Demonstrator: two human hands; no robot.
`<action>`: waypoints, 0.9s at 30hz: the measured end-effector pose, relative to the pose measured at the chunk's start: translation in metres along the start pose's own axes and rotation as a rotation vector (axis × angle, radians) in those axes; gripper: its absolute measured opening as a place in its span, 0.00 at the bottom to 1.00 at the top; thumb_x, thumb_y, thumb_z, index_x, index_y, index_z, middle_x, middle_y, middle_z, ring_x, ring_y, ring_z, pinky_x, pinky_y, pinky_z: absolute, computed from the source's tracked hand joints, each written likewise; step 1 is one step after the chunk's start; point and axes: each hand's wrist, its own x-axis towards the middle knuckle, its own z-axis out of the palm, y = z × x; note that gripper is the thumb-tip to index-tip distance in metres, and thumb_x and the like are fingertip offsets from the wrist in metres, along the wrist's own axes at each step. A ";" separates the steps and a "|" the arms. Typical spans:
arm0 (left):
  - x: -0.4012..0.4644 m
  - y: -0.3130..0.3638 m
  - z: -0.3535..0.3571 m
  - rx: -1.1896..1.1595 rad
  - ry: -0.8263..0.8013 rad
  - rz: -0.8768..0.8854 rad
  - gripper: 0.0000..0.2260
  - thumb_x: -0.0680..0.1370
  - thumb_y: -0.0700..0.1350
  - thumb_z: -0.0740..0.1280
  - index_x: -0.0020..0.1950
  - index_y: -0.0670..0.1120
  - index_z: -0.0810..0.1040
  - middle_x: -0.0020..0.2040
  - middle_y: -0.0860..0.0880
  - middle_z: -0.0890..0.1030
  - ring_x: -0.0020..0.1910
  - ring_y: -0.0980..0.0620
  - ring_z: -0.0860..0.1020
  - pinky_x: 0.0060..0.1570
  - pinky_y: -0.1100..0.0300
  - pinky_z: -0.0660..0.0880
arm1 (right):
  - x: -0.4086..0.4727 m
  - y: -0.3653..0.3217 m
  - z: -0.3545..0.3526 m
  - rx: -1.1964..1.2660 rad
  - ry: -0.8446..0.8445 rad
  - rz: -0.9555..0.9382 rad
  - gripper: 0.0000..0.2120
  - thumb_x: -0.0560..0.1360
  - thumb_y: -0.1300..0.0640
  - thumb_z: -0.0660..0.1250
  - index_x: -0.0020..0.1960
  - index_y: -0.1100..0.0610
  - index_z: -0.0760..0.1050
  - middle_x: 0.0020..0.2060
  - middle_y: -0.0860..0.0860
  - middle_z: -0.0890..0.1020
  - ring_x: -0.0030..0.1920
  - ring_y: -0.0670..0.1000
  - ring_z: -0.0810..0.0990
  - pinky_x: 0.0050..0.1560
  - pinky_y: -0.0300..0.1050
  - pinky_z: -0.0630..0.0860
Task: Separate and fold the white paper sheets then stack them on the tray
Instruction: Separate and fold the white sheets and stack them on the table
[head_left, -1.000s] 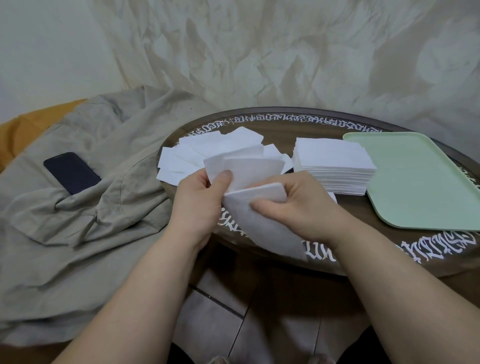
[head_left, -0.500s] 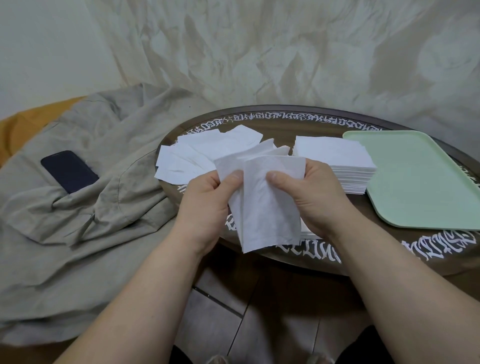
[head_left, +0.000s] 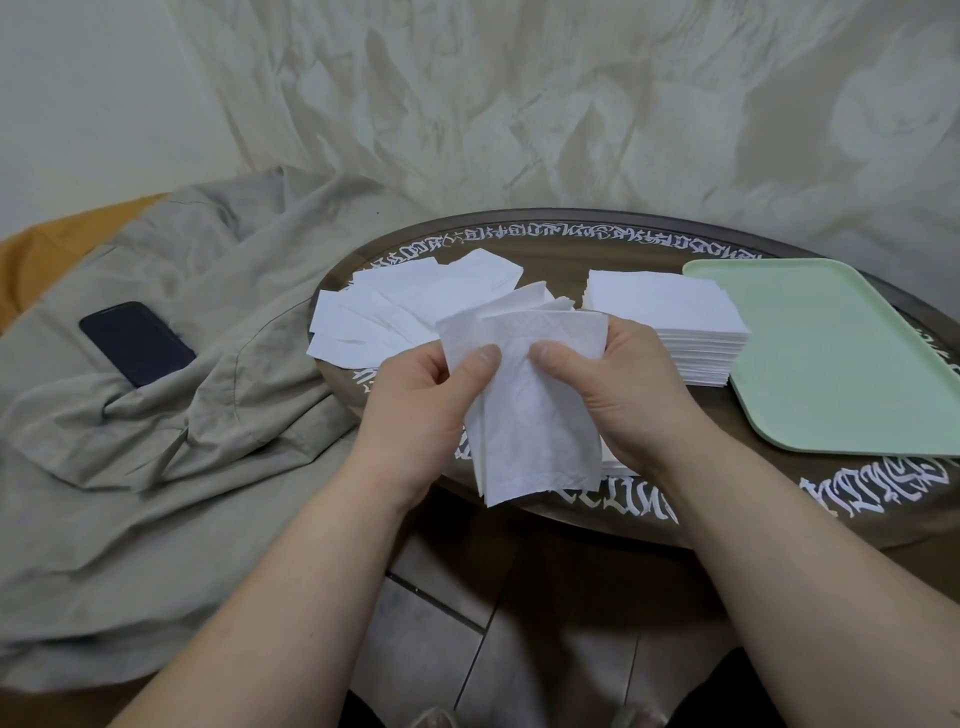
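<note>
A thin white paper sheet (head_left: 535, 415) hangs upright over the table's near edge, its plies partly peeled apart at the top. My left hand (head_left: 421, 400) pinches the left ply with thumb on front. My right hand (head_left: 618, 389) pinches the right ply the same way. Behind the hands a loose pile of white sheets (head_left: 405, 306) lies spread at the table's left. A neat thick stack of white sheets (head_left: 670, 322) stands right of centre. The pale green tray (head_left: 841, 364) lies at the far right with nothing on it.
The round dark table (head_left: 571, 244) has white lettering round its rim. A beige cloth (head_left: 171, 415) covers the surface to the left, with a dark phone (head_left: 136, 343) lying on it. Creased fabric hangs behind. Tiled floor shows below the table edge.
The sheet has been lifted and turned from slanting down to hanging upright between both hands. My thumbs have drawn closer together at its top, with the plies spreading apart.
</note>
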 end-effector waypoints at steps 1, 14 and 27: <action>-0.001 0.001 0.000 0.006 -0.002 0.007 0.10 0.79 0.39 0.66 0.43 0.49 0.84 0.41 0.51 0.86 0.42 0.55 0.84 0.40 0.62 0.79 | 0.000 0.000 0.000 -0.001 -0.001 -0.004 0.05 0.75 0.63 0.70 0.44 0.53 0.81 0.44 0.50 0.86 0.46 0.51 0.85 0.51 0.53 0.82; 0.002 -0.002 -0.006 0.195 0.020 0.063 0.09 0.78 0.44 0.69 0.39 0.51 0.84 0.40 0.53 0.86 0.42 0.53 0.84 0.45 0.53 0.79 | 0.004 0.000 0.002 -0.523 0.157 -0.402 0.07 0.71 0.59 0.71 0.46 0.49 0.78 0.43 0.42 0.78 0.46 0.44 0.75 0.48 0.32 0.69; 0.001 0.000 -0.012 0.095 0.023 0.035 0.15 0.81 0.45 0.65 0.37 0.53 0.86 0.39 0.51 0.85 0.38 0.53 0.81 0.37 0.58 0.78 | 0.002 -0.004 -0.007 -0.469 0.017 -0.332 0.10 0.72 0.58 0.72 0.34 0.48 0.77 0.32 0.38 0.79 0.36 0.40 0.74 0.39 0.37 0.68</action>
